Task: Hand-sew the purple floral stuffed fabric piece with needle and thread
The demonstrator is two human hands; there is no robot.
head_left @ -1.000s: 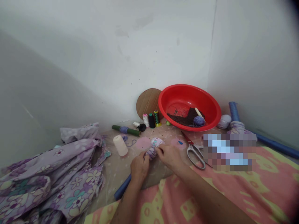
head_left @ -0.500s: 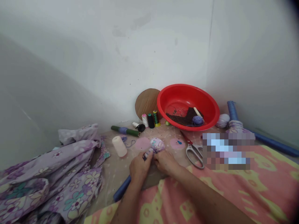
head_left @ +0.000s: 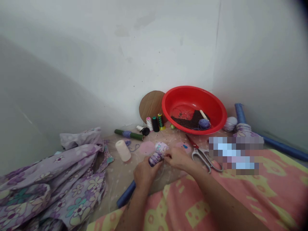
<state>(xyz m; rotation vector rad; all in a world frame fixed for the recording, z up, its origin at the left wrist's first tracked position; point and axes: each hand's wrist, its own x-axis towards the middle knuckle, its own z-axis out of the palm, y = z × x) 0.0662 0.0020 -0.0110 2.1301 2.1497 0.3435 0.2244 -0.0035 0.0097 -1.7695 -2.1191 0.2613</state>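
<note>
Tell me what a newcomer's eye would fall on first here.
Probably the big red plastic basin, beyond the hands and slightly right. Next, near the centre, the left hand gripping a small floral cloth bundle, with the right hand close against it. Then the heap of lilac flowered fabric spread across the lower left.

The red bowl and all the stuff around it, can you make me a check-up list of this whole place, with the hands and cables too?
Surface: brown patterned sheet; pink-yellow blanket in front
Job's things: flowered bundle; blue stick
Clutter: scissors, spools; red bowl holds purple yarn
Hands: left hand grips bundle; right hand pinches beside it
Cables: nothing seen
Surroundings: pale walls; cardboard behind spools
</note>
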